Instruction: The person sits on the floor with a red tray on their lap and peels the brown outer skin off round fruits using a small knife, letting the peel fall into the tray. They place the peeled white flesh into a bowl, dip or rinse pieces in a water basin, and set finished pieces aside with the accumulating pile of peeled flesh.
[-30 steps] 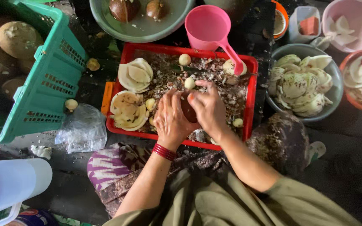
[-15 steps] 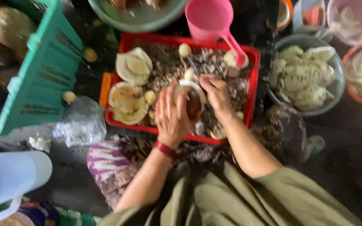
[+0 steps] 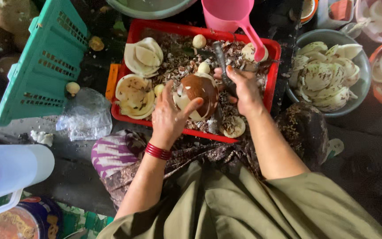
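Brown coconut, partly stripped, white flesh bare along its lower left edge, dark skin over most of the top. Held above red tray, near its front middle. Left hand clamped round the coconut from below and the left, thumb laid across its front. Right hand closed on dark-handled tool, handle pointing away toward the far rim; working end hidden behind the coconut, so contact point not readable.

Judged progress on this piece: early to middle. Most of the brown skin left to remove.

Done so far, as the surroundings suggest: white shell pieces stacked at the tray's left side, brown shavings thick over the tray floor, grey bowl at the right filled with peeled white pieces. More white pieces in orange bowl at the far right.

Left to do, judged: several unpeeled brown coconuts beyond green crate at upper left. Count not readable.

Also noted: pink scoop resting on the tray's far rim, small pale round lumps scattered in the tray, clear plastic bag on the ground beside the crate, red bangles at the left wrist.
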